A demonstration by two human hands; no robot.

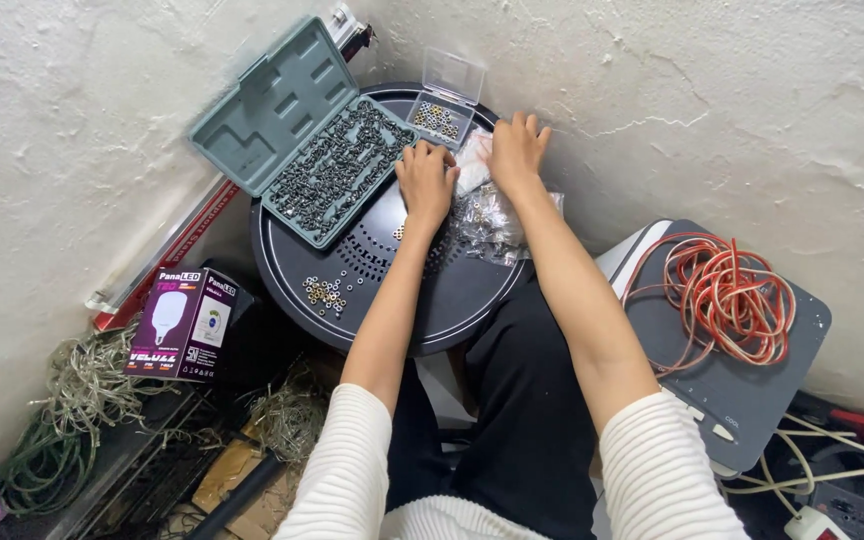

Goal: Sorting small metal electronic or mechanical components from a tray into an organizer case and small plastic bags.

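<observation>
Left hand (425,180) curled, grip unclear | right hand (515,150) flat on clear bags (487,215) at round tray's (472,300) far edge | risked scattering loose washers (324,293).

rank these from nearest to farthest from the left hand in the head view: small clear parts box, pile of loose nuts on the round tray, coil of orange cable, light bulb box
1. small clear parts box, just above the left hand
2. pile of loose nuts, lower left on the tray
3. light bulb box, far left, off the tray
4. coil of orange cable, far right
</observation>
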